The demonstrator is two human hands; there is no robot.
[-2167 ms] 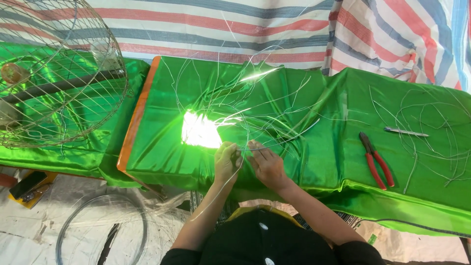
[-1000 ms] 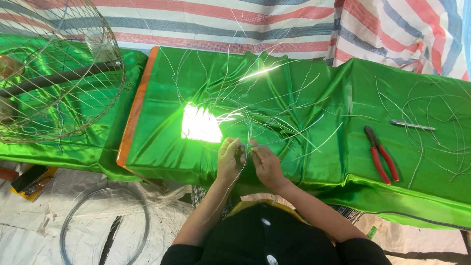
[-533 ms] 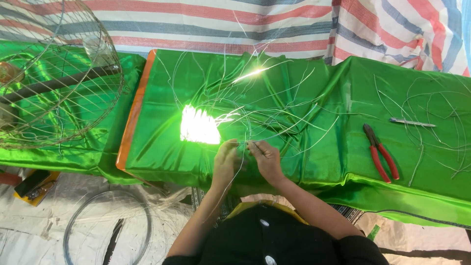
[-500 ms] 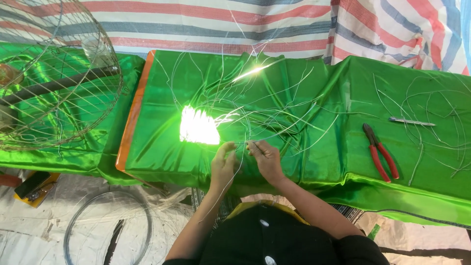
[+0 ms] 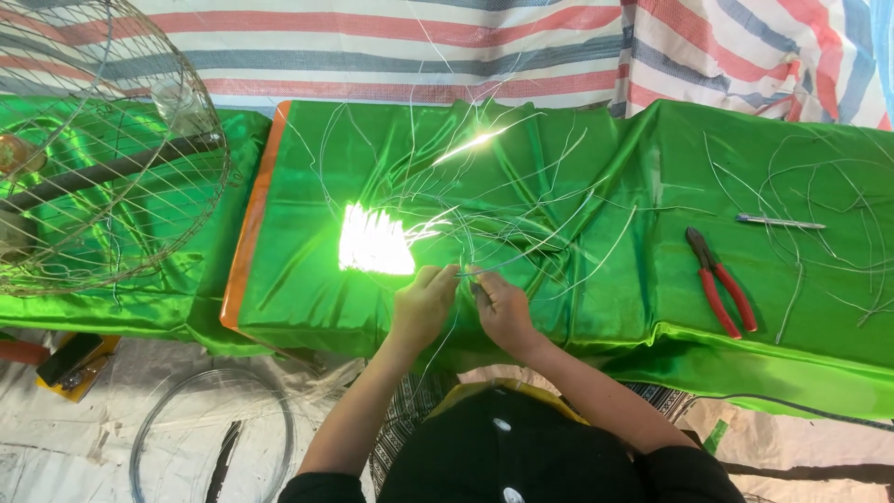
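Note:
My left hand (image 5: 424, 305) and my right hand (image 5: 503, 312) meet at the near edge of a table draped in shiny green cloth (image 5: 605, 140). Both pinch a thin silvery wire (image 5: 466, 273) between their fingertips. The wire belongs to a loose tangle of thin wires (image 5: 503, 210) spread over the cloth just beyond my hands. A bright patch of glare (image 5: 375, 240) lies on the cloth to the left of the tangle.
Red-handled pliers (image 5: 719, 281) lie on the cloth to the right, with a slim metal tool (image 5: 780, 222) and more loose wires (image 5: 819, 224) beyond. A round wire cage frame (image 5: 102, 149) stands at the left. A coil of wire (image 5: 209, 438) lies on the floor.
My hands stay together on the wire with small finger movements. The view has shifted slightly.

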